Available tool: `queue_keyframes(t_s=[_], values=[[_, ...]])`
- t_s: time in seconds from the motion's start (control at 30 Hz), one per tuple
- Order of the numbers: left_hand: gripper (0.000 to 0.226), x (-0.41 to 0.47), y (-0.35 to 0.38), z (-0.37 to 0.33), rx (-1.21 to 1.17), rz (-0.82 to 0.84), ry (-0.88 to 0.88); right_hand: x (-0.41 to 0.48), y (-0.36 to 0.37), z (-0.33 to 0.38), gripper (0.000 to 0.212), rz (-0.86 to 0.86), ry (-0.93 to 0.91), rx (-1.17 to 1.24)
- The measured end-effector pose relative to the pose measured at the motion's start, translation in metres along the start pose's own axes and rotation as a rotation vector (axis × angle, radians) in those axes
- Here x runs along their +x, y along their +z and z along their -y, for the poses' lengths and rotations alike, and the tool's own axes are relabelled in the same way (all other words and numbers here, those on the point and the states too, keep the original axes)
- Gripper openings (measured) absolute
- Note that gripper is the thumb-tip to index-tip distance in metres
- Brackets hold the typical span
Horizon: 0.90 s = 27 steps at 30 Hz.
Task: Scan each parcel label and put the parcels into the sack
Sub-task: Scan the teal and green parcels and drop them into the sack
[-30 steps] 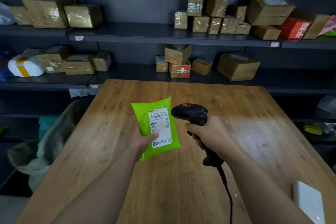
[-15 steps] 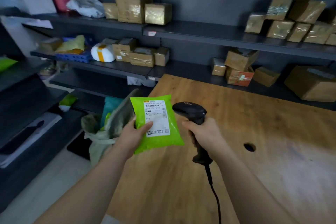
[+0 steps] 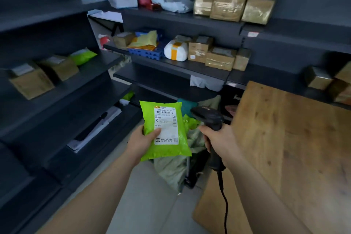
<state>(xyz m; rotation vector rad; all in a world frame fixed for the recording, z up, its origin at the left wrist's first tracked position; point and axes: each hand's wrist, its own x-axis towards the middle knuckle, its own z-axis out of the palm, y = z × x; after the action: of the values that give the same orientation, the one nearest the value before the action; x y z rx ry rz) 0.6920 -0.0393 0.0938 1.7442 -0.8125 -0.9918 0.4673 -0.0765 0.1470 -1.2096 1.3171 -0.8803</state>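
One bright green plastic mailer parcel (image 3: 165,151) is held upright in the left hand (image 3: 141,141). The thumb presses on the lower edge of its single white printed label (image 3: 166,126) and the fingers are hidden behind the bag. The label faces the camera, barcode at the top.

The right hand (image 3: 218,138) is curled round the grip of one black handheld barcode scanner (image 3: 208,116). The scanner's head sits just beside the parcel's upper right corner, and its black cable (image 3: 224,201) hangs down below the wrist.

Below and between the two hands one grey-green woven sack (image 3: 171,167) stands on the floor. More crumpled green plastic (image 3: 190,122) shows at its mouth, though how many pieces cannot be told. The held parcel is above the sack, not in it.

Right of the right hand lies the light wooden table (image 3: 284,138).

Above the hands, the top dark shelf carries three tape-wrapped brown boxes (image 3: 229,5) in a row. On the shelf below them sit one white parcel banded with orange tape (image 3: 175,50) and at least three brown boxes to its right. Far left of the left hand, a side shelf holds two brown cardboard boxes (image 3: 32,83) and one more green mailer (image 3: 82,56).
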Motion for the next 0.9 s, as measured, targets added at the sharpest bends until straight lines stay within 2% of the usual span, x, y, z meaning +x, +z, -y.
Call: queue_keyframes(t_s=[0.13,0.27,0.4,0.7,0.9], values=[[0.037,0.049,-0.039,0.003,0.037,0.011,-0.029,0.025,0.040,0.004,0.038,-0.063,0.048,-0.004],[0.041,0.109,-0.039,0.009,0.053,0.023,-0.056,0.069,0.062,0.002,0.034,-0.148,0.068,0.036],[0.036,0.176,-0.018,0.013,0.077,0.093,-0.070,0.124,0.081,-0.014,0.033,-0.238,0.107,0.106],[0.043,0.322,0.029,0.027,0.170,0.256,-0.179,0.256,0.123,-0.055,0.020,-0.389,0.288,0.240],[0.039,0.399,0.075,0.055,0.247,0.423,-0.244,0.317,0.139,-0.100,0.021,-0.503,0.402,0.332]])
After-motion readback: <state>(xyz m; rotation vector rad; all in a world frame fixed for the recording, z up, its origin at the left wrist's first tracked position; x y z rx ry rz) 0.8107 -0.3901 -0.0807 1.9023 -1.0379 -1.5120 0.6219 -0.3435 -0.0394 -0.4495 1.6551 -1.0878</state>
